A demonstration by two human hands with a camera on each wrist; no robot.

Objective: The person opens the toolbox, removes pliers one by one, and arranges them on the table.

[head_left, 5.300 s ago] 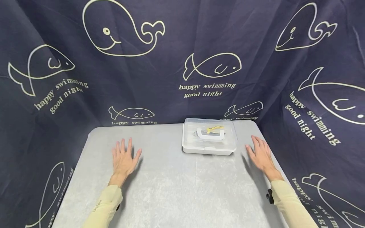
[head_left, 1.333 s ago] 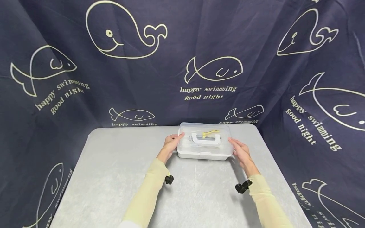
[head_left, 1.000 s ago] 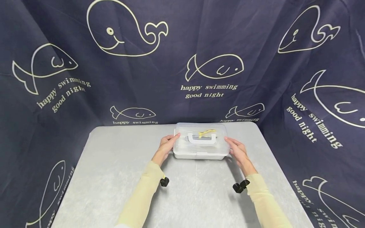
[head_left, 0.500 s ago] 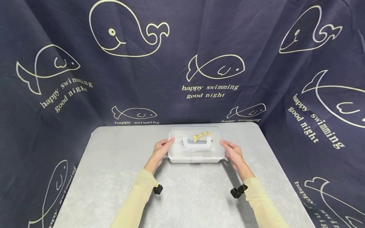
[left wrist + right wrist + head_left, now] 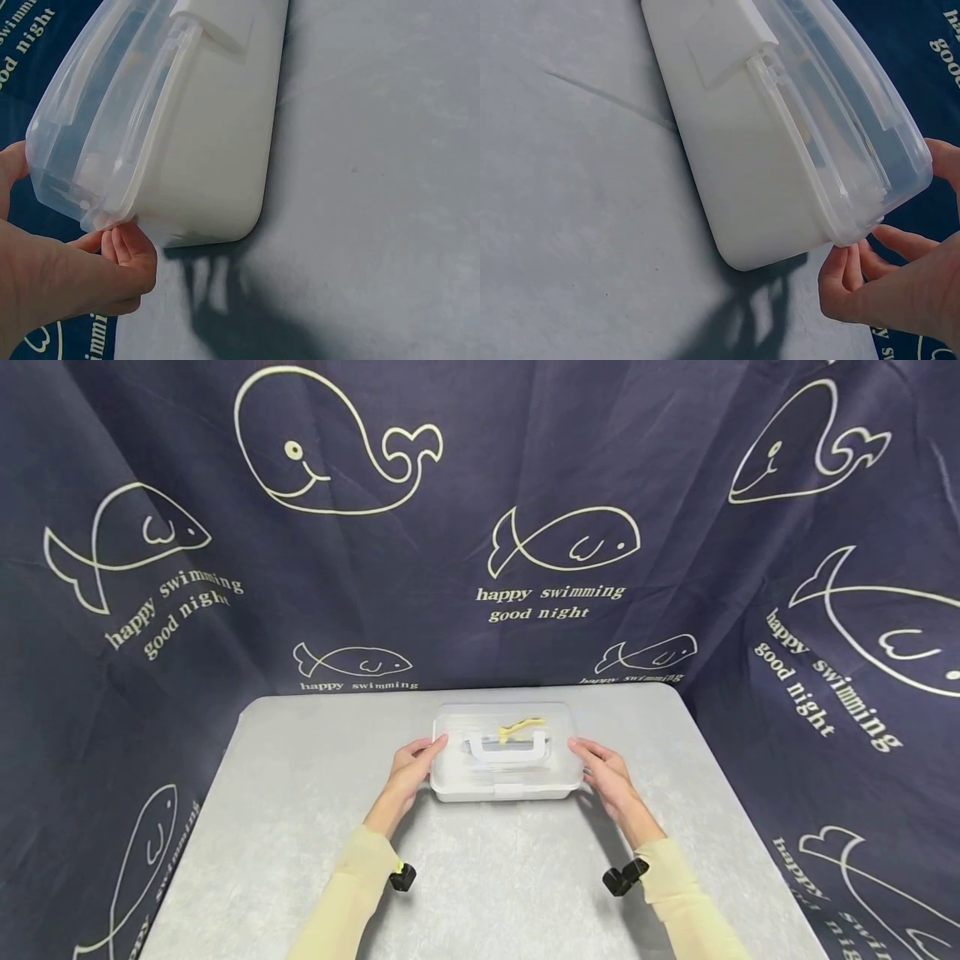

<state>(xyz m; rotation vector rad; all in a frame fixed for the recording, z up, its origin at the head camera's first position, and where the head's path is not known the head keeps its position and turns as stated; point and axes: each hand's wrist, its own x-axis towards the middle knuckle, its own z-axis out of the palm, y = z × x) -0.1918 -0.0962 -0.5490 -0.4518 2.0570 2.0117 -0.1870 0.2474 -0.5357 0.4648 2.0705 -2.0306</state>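
Observation:
A white plastic storage box [image 5: 487,795] with a clear lid [image 5: 457,722] stands near the middle of the table toward the back. On its lid is a white carry handle [image 5: 508,755], and something yellow with dark marks [image 5: 522,726] shows by it. My left hand [image 5: 410,770] grips the box's left end, thumb on the lid, fingers curled under the rim. The right hand [image 5: 609,778] grips the opposite end the same way. In the left wrist view the white latch [image 5: 221,22] on the front lies flat against the wall. The box's other contents are blurred by the lid.
The grey table [image 5: 495,893] stretches in front of and beside the box. A dark blue curtain [image 5: 450,568] with fish and whale drawings hangs behind and on both sides. A black device [image 5: 402,877] is strapped to each wrist.
Both hands, earlier spread apart over the table, took hold of the box's ends. Since then the box has moved left and toward me from the back right, held between them.

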